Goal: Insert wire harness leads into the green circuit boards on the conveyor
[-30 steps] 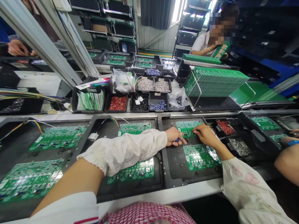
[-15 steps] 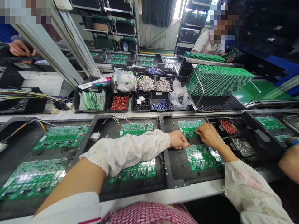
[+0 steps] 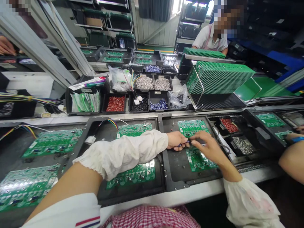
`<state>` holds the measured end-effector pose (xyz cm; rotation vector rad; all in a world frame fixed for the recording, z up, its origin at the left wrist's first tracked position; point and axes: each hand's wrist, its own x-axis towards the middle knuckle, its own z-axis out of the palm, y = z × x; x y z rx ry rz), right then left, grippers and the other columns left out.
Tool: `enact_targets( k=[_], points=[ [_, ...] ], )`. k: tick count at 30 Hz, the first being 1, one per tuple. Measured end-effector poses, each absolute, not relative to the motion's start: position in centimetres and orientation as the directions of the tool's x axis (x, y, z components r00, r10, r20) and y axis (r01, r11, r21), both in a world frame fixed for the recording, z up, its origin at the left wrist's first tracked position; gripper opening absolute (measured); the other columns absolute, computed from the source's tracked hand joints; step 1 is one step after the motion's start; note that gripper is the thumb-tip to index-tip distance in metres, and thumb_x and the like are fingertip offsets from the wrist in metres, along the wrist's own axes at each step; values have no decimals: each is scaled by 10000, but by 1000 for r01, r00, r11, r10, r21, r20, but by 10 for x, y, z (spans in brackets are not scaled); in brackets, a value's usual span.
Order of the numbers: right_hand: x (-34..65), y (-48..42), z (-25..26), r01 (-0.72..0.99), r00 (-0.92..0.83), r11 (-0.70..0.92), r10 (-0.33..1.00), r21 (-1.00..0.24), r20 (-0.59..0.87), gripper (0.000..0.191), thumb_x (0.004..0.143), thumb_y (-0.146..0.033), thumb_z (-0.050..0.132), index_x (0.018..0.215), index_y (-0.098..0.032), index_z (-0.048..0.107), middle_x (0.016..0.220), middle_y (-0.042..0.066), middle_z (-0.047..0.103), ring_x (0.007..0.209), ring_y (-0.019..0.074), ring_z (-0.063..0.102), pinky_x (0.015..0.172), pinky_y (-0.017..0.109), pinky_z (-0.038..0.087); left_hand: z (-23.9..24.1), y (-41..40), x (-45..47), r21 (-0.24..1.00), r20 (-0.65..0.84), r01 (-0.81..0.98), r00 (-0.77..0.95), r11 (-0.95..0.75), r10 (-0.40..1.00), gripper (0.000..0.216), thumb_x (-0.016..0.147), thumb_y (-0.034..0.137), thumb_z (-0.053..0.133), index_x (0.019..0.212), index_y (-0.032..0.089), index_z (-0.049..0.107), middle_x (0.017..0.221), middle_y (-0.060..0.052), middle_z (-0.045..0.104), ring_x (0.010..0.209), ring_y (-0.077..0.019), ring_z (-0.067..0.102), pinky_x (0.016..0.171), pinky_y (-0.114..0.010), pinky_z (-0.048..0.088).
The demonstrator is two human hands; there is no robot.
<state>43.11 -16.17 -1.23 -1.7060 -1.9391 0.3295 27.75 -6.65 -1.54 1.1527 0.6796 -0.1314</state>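
My left hand (image 3: 175, 140) is curled into a loose fist over a black carrier tray (image 3: 174, 164) and holds several small blue components (image 3: 182, 145). My right hand (image 3: 206, 146) reaches across to it, its fingertips pinching at one of those blue parts. Both hands hover between two green circuit boards in that tray, a far board (image 3: 191, 126) and a near board (image 3: 197, 160). White sleeve covers are on both forearms.
Behind the conveyor stand black bins of red parts (image 3: 115, 103), blue parts (image 3: 159, 104) and silver parts (image 3: 144, 83). A rack of green boards (image 3: 218, 77) is at right. Another person's arm (image 3: 291, 160) enters at far right. More board trays (image 3: 52, 142) lie left.
My right hand left the far board and came back to meet my left hand. The carrier trays slid a little to the left along the line.
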Motion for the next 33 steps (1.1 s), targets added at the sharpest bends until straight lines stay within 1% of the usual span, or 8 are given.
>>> enact_targets(
  k=[3, 7, 11, 13, 17, 22, 28, 33],
  points=[
    [424, -160, -8, 831, -39, 184, 960, -526, 276, 187, 813, -344, 477, 734, -221, 594, 759, 40, 622, 813, 190, 540, 799, 355, 356, -18, -65, 277, 812, -545, 421, 794, 404, 268, 278, 850, 199, 404, 648, 68, 542, 498, 29, 424, 362, -23, 372, 346, -179, 233],
    [470, -146, -11, 968, 9, 81, 936, -239, 351, 189, 818, -310, 452, 786, -203, 605, 801, 56, 642, 846, 214, 525, 855, 405, 271, -17, -65, 277, 812, -553, 426, 780, 399, 294, 185, 814, 76, 405, 751, 51, 577, 544, 20, 453, 393, -28, 397, 360, -178, 254],
    [512, -137, -26, 995, -60, 76, 975, -69, 213, 190, 811, -247, 428, 772, -175, 598, 789, 74, 648, 843, 229, 520, 840, 404, 249, -12, -68, 276, 824, -543, 407, 767, 394, 343, 131, 803, 71, 421, 846, 73, 545, 522, 26, 493, 371, -30, 382, 344, -166, 229],
    [516, -135, -32, 995, -68, 80, 978, -53, 199, 193, 815, -236, 417, 789, -170, 597, 811, 82, 647, 855, 228, 513, 829, 392, 252, -11, -68, 276, 838, -520, 390, 780, 381, 348, 82, 796, 130, 475, 790, 77, 537, 522, 8, 530, 377, -33, 400, 336, -161, 214],
    [513, -135, -37, 995, -83, 94, 976, -44, 202, 188, 814, -226, 413, 784, -175, 591, 814, 78, 645, 850, 223, 506, 830, 384, 240, -14, -65, 274, 858, -496, 398, 805, 325, 325, 206, 687, 266, 635, 636, 79, 565, 580, -19, 583, 424, -23, 435, 345, -145, 235],
    [516, -135, -38, 993, -96, 107, 976, -50, 195, 187, 815, -226, 410, 792, -179, 589, 818, 74, 642, 849, 222, 503, 833, 383, 235, -17, -64, 273, 861, -491, 392, 807, 322, 329, 262, 589, 337, 702, 675, 99, 632, 564, 3, 575, 397, -12, 397, 346, -150, 229],
    [520, -136, -39, 988, -132, 144, 974, -51, 183, 178, 804, -211, 415, 795, -178, 590, 812, 73, 635, 854, 220, 501, 843, 382, 242, -13, -65, 272, 854, -499, 391, 802, 344, 329, 211, 593, 201, 707, 783, 114, 677, 573, 0, 580, 448, -25, 459, 379, -144, 246],
    [515, -139, -32, 987, -131, 145, 974, -64, 183, 190, 806, -211, 424, 822, -210, 613, 854, 52, 637, 886, 212, 501, 854, 386, 241, -15, -63, 275, 846, -489, 354, 813, 399, 316, 168, 631, 219, 681, 743, 96, 661, 611, -8, 580, 443, -18, 451, 360, -147, 204]
  ],
)
